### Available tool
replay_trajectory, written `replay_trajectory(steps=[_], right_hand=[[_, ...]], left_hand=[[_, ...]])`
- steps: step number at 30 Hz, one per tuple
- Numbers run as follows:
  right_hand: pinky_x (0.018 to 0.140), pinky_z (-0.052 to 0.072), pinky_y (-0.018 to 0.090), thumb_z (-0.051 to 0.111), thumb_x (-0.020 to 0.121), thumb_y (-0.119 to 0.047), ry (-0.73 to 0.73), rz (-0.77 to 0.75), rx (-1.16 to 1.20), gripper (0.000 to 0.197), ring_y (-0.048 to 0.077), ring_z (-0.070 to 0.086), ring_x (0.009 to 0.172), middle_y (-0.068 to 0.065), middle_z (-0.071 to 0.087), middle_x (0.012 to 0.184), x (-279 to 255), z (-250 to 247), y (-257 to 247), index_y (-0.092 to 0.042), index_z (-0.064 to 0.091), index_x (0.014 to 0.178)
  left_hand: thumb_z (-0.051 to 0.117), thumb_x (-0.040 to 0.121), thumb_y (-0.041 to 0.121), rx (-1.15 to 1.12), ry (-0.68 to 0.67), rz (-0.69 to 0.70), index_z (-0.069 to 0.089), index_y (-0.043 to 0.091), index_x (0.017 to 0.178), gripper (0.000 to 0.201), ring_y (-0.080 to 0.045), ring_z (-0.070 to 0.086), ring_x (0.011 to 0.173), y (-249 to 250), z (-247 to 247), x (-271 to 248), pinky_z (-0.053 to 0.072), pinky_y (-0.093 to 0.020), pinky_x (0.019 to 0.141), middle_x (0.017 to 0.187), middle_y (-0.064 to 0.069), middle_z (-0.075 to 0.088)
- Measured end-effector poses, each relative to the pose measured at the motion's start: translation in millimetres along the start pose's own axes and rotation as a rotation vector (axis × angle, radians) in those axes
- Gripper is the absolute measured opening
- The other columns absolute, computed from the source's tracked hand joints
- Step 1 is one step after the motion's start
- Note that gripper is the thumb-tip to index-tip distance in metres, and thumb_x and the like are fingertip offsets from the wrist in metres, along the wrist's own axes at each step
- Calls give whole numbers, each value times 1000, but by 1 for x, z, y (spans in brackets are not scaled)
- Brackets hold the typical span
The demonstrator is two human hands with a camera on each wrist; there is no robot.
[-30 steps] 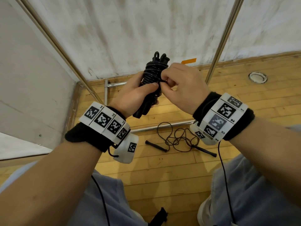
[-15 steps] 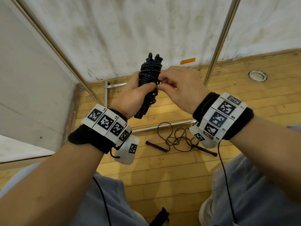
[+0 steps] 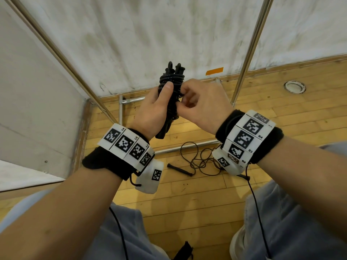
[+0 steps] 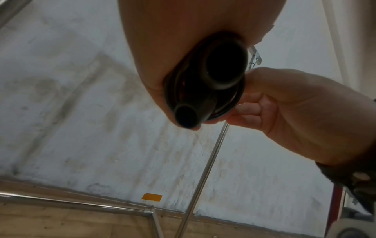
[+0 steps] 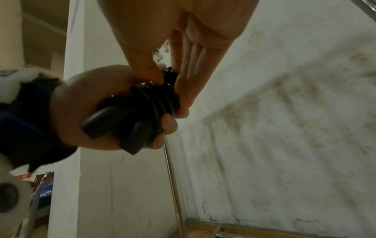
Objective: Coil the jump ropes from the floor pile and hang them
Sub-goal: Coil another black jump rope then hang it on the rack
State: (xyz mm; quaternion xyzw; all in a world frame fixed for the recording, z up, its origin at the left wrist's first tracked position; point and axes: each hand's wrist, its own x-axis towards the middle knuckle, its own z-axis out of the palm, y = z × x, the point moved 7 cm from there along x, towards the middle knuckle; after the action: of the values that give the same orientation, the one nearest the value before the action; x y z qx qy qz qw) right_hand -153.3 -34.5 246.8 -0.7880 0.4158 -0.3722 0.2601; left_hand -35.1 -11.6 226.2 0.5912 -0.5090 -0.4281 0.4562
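Note:
A black jump rope bundle (image 3: 171, 87) stands upright in front of me, its cord wound around both handles. My left hand (image 3: 155, 109) grips the bundle around its middle, thumb pressed on the coils. My right hand (image 3: 199, 102) pinches the cord on the bundle's right side. From the left wrist view I see the two handle ends (image 4: 211, 83) poking out below my fist. In the right wrist view the wound coils (image 5: 154, 103) sit between both hands. A second jump rope (image 3: 199, 162) lies loose and tangled on the wooden floor below my wrists.
A metal rack frame surrounds the spot: a slanted pole (image 3: 56, 51) at left, an upright pole (image 3: 251, 47) at right, and a floor rail (image 3: 187, 147). A stained white wall (image 3: 150, 34) is behind. A round floor fitting (image 3: 294, 86) is at right. My knees fill the bottom.
The bundle has turned more upright and moved slightly up. My left thumb has slid up onto the coils, and my right hand keeps working the cord at the bundle's side.

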Motion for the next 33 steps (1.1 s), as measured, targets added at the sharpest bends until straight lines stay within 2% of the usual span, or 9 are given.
replay_trajectory(steps=[3,10,13,16,19,25,29,31,33], right_hand=[[64,56,35,65,75,-21,43,-17,-26,15,11,58,60,-11,56,64,2,-6,-3,-15,62,89],[59,55,29,64,78,-21,69,-49,-100,8,7,55,54,-19,49,57,5,-13,-6,-15,63,83],[58,55,31,63,80,-21,106,-83,-130,10,12,57,55,-14,51,58,7,-17,-8,-12,65,85],[63,54,35,60,83,-21,115,-141,-173,13,15,59,63,-5,60,68,6,-14,-11,-10,67,88],[66,52,35,60,84,-17,112,-212,-203,12,16,58,69,2,63,78,4,-10,-13,-8,68,88],[71,55,33,65,81,-14,116,-180,-102,10,12,58,73,-4,56,84,7,-11,-7,-8,65,89],[76,53,20,67,82,-14,89,-126,-3,21,13,62,85,-6,51,98,9,-12,-1,-8,62,101],[78,52,18,68,81,-13,62,-130,-20,21,13,61,87,-6,52,97,10,-12,-1,-7,63,101],[79,52,21,69,80,-13,49,-144,-43,18,14,61,85,-5,53,93,10,-13,-3,-7,63,96]], left_hand=[[38,101,37,-68,0,-20,57,6,113,38,-16,60,61,1,3,0,51,-33,58,83,-9,62],[41,100,23,-131,9,-13,55,3,107,25,-14,59,57,4,6,-2,51,-28,55,80,-9,60],[40,100,21,-182,1,-18,53,1,109,26,-18,58,59,3,9,-3,50,-30,54,83,-13,58],[40,100,20,-200,24,-18,52,6,103,19,-16,58,56,1,7,-3,50,-28,53,81,-11,57],[41,100,19,-172,52,-3,50,12,101,12,-16,57,55,-1,3,0,50,-27,52,81,-9,58],[42,99,21,-136,55,40,51,19,99,9,-15,59,57,-2,2,0,50,-25,53,85,-7,59],[42,100,21,-141,41,35,51,18,100,9,-14,60,58,-2,3,1,49,-24,53,84,-7,60],[42,100,21,-137,34,30,51,18,100,9,-15,60,58,-3,3,1,49,-24,53,84,-7,60],[43,99,22,-136,29,18,52,19,100,10,-16,60,59,-5,3,1,50,-25,54,84,-6,61]])
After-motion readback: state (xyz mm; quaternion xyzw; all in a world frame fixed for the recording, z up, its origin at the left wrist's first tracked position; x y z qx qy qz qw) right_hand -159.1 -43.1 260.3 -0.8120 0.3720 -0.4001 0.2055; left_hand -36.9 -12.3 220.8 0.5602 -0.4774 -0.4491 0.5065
